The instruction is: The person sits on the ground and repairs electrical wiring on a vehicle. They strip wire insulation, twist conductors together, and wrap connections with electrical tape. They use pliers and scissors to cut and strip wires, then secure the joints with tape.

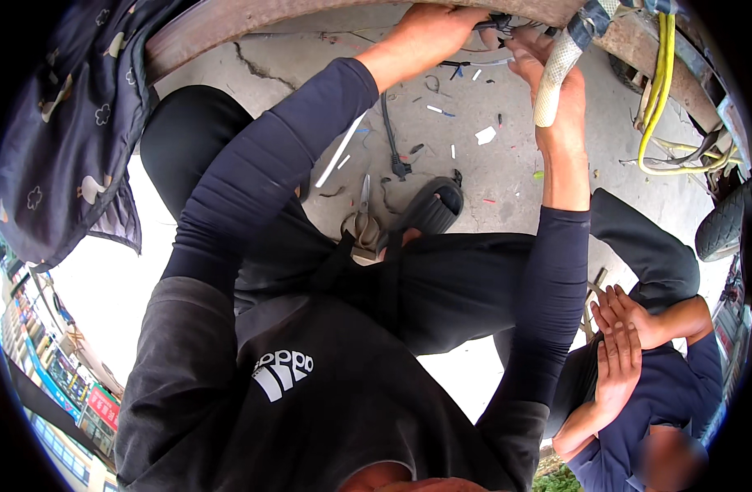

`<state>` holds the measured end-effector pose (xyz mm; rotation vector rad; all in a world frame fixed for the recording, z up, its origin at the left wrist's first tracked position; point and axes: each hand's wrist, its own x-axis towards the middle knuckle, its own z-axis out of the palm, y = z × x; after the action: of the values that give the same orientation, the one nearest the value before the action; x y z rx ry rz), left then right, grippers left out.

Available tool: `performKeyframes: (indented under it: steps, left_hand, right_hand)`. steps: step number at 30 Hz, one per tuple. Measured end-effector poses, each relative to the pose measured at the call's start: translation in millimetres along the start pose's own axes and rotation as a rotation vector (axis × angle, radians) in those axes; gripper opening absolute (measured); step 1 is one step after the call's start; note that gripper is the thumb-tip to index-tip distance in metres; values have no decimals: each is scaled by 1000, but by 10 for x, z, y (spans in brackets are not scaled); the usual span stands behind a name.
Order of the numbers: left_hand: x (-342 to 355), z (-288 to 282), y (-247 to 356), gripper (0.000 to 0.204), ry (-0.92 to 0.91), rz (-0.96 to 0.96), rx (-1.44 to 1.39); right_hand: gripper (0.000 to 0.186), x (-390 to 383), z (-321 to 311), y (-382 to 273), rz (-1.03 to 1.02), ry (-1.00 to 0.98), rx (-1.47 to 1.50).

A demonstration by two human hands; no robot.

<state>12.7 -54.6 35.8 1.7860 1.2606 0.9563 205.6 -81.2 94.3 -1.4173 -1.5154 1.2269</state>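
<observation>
At the far left hangs a dark patterned cloth (pixel 64 123), and from beside it a rusty metal bar (pixel 220 34) arches over the far edge of the visible concrete floor (pixel 474 168). Next comes a long white strip (pixel 340 152) near the left forearm, then a pair of scissors (pixel 363 223) near the person's foot, a black cord (pixel 390 135) ending in a plug, and a black slipper (pixel 437 205). The left hand (pixel 440 31) reaches up beneath the bar, its fingertips at some dark wires (pixel 497 22). These wires lie between the two hands, just right of the left one and just beyond the right hand (pixel 537 72). The hands are close together, with fingers bent around the wires' area; I cannot tell how firmly either grips. A pale tube (pixel 560 70) hangs across the right hand. Farther right, a co-worker's hands (pixel 618 353) overlap, well apart from the wires, then come yellow cables (pixel 663 90) and a black tyre (pixel 720 225).
</observation>
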Motion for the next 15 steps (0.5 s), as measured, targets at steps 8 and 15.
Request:
performKeyframes:
  steps: [8,15]
  left_hand:
    - [223,-27,14,28,-148,-532,-756]
    - [-24,-27,0,39,-138,-275,-583]
  right_hand:
    - [52,362,-74,218,-4,-295,307]
    - [67,133,-62,78,-24,-114,-167]
